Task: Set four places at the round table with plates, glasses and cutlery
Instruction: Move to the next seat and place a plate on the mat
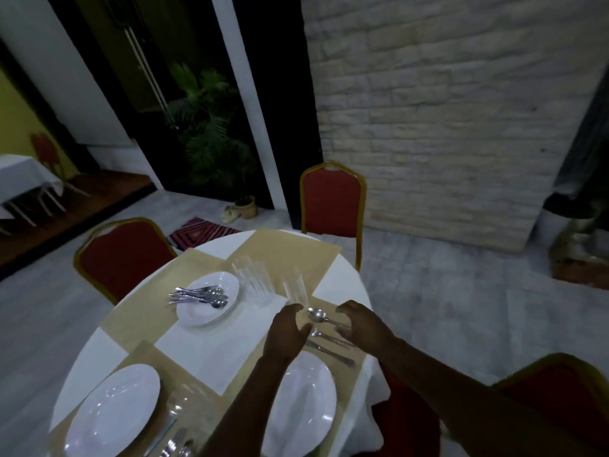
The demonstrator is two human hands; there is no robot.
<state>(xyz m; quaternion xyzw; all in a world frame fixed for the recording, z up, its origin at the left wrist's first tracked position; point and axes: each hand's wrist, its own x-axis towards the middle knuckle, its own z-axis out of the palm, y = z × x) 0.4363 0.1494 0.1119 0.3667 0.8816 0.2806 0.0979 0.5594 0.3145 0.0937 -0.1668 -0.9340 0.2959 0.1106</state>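
We see the round table (108,338) with a plate (304,394) at its right edge, under our left forearm. Our left hand (286,331) hovers with fingers relaxed beside a glass (296,291) (blurred, so contact is unclear). Our right hand (359,321), fingers loosely curved and holding nothing, hangs over the spoon (318,315), fork (329,337) and knife (333,352).

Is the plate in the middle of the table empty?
No, the middle plate has a loose pile of cutlery lying on it.
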